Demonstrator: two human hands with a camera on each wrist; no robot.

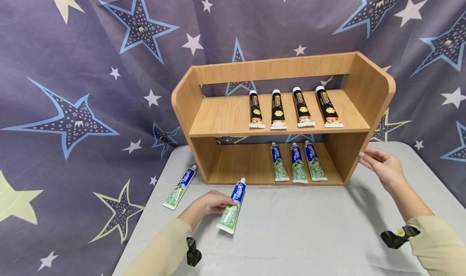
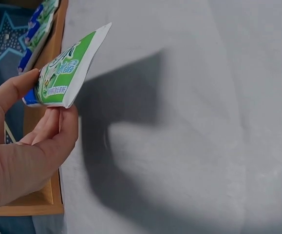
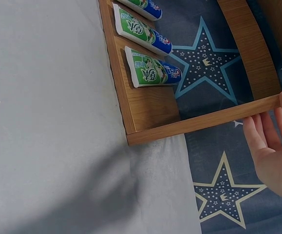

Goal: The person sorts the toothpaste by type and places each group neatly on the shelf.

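My left hand (image 1: 214, 203) pinches a blue-and-green toothpaste tube (image 1: 231, 213) between thumb and fingers, in front of the shelf's lower left part. In the left wrist view the tube's white crimped end (image 2: 89, 63) points away from the hand, above the table cloth. At the right side of the two-tier wooden shelf (image 1: 276, 132), my right hand (image 1: 384, 166) holds the side panel, thumb on its front edge and fingers against the outer face. On the lower tier lie three like tubes: a left one (image 1: 279, 162), a middle one (image 1: 298, 162) and a right one (image 1: 315, 160).
Several black toothpaste tubes (image 1: 300, 107) lie in a row on the upper tier. Another blue-and-green tube (image 1: 181, 187) rests on the grey table cloth (image 1: 291, 227), left of the shelf. A star-patterned curtain (image 1: 91, 45) hangs behind.
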